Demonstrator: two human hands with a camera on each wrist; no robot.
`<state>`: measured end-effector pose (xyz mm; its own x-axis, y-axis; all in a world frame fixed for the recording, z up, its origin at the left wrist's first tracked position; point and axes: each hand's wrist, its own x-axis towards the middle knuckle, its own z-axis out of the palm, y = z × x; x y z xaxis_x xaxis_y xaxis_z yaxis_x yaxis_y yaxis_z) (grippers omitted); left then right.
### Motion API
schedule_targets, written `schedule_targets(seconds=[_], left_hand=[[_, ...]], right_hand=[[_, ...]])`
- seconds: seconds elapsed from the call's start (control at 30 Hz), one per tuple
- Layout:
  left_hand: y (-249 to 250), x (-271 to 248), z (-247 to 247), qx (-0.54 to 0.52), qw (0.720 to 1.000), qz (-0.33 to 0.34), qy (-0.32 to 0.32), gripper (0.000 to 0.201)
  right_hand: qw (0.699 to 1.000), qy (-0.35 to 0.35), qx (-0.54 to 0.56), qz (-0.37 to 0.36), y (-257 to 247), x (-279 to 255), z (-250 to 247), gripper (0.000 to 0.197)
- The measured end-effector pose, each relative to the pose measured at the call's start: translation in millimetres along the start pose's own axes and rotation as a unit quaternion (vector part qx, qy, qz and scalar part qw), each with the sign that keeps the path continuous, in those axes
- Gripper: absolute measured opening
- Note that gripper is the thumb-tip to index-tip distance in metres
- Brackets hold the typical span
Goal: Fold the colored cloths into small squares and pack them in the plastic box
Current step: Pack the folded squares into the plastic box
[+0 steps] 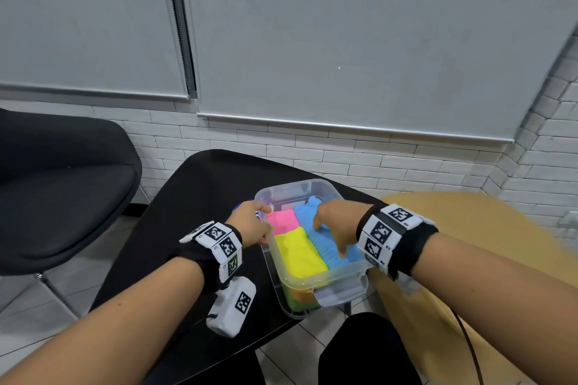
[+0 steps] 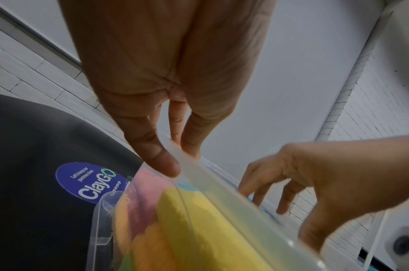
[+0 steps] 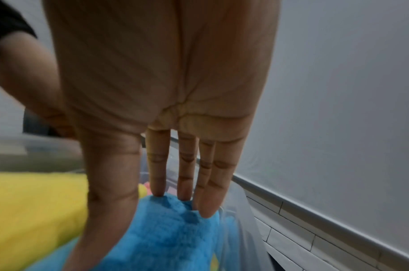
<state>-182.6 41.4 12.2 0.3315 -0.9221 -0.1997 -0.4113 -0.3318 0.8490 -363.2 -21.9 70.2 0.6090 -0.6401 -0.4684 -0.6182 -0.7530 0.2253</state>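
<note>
A clear plastic box (image 1: 316, 280) stands on the black table (image 1: 187, 228). Inside it lie a folded pink cloth (image 1: 281, 222), a yellow cloth (image 1: 300, 256) and a blue cloth (image 1: 327, 248), with orange and green layers showing through the near wall. My left hand (image 1: 253, 223) pinches the box's left rim (image 2: 221, 192), thumb outside and fingers inside. My right hand (image 1: 337, 225) lies flat on the blue cloth (image 3: 166, 238), its straight fingers (image 3: 208, 192) pressing into the pile beside the yellow cloth (image 3: 36, 210).
A black chair (image 1: 62, 191) stands to the left of the table. A round wooden tabletop (image 1: 469, 259) adjoins on the right. A blue round sticker (image 2: 92, 181) sits on the table just left of the box. A white brick wall and grey blinds lie behind.
</note>
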Motion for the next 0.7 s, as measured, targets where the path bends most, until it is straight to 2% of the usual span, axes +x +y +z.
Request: schedule_targets(seconds=[0.07,0.4,0.53,0.6,0.7], left_hand=[[0.1,0.1,0.0,-0.004,1.000,0.000,-0.002,0.037],[-3.5,2.9,1.3,-0.037,0.999,0.001,-0.006,0.036],[-7.4,3.8,0.0,-0.053,0.999,0.000,-0.010,0.037],[-6.9,3.0,-2.3,-0.060,0.998,0.000,-0.018,0.037],[-3.4,1.5,-5.4,-0.059,0.997,0.001,-0.040,0.041]], right_hand=[[1.000,-0.019,-0.004,0.006,-0.4,5.2,7.5,0.077],[0.999,-0.001,0.037,0.000,4.0,14.2,24.8,0.064],[0.998,-0.005,0.068,-0.012,9.8,7.0,21.3,0.070],[0.992,0.039,0.122,-0.015,15.1,-2.6,15.5,0.064],[0.965,0.173,0.196,0.018,27.3,-15.5,10.0,0.045]])
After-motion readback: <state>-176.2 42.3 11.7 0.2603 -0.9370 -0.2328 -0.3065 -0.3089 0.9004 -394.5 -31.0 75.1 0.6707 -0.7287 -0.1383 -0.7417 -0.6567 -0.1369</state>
